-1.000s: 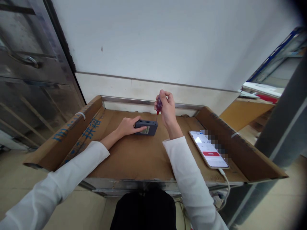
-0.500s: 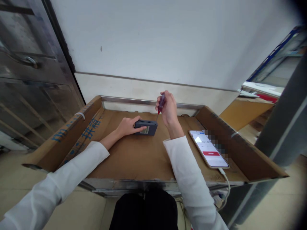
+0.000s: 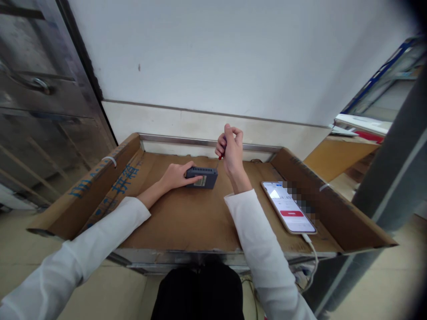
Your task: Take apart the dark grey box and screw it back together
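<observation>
A small dark grey box-shaped device with a vented top lies on the cardboard-lined tabletop. My left hand grips its left end and holds it flat. My right hand is closed round a red-handled screwdriver, held upright, with the thin shaft pointing down at the device's right end. The fingers hide most of the handle.
A smartphone with a lit screen lies to the right, its white cable running off the front edge. Raised cardboard flaps border the tabletop on both sides. A white wall stands behind, a metal cabinet to the left.
My right hand has turned round the screwdriver handle, and less of the red handle shows now. The left hand and the device have stayed put.
</observation>
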{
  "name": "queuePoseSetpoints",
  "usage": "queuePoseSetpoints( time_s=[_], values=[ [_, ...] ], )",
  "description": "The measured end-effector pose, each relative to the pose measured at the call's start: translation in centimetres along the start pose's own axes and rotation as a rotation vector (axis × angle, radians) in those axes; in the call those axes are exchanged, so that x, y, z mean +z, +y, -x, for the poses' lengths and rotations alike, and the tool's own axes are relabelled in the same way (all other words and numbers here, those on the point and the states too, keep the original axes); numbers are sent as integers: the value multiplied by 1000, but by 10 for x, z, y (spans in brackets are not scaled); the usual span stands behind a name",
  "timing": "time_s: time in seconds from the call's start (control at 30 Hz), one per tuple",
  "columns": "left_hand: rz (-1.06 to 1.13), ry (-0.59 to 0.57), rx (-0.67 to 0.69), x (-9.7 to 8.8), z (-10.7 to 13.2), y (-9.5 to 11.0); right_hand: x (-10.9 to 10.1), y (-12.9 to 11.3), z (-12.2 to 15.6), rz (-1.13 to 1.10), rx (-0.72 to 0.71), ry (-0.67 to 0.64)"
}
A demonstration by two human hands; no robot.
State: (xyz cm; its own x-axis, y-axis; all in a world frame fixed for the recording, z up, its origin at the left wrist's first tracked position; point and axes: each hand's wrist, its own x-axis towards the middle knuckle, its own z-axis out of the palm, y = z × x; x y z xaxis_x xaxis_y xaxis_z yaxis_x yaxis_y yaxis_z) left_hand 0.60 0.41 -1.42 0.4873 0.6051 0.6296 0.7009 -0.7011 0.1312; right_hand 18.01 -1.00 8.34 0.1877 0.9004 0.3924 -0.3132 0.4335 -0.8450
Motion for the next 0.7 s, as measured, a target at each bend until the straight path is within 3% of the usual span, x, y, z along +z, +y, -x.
queuePoseSetpoints(
  time_s=[0.37,0.7],
  values=[
    [5,-18,-12,-1,0,0,0,1,0,17,-61,88],
    [9,-16,-8,-2,0,1,-1,1,0,80,-104,56]
  ],
)
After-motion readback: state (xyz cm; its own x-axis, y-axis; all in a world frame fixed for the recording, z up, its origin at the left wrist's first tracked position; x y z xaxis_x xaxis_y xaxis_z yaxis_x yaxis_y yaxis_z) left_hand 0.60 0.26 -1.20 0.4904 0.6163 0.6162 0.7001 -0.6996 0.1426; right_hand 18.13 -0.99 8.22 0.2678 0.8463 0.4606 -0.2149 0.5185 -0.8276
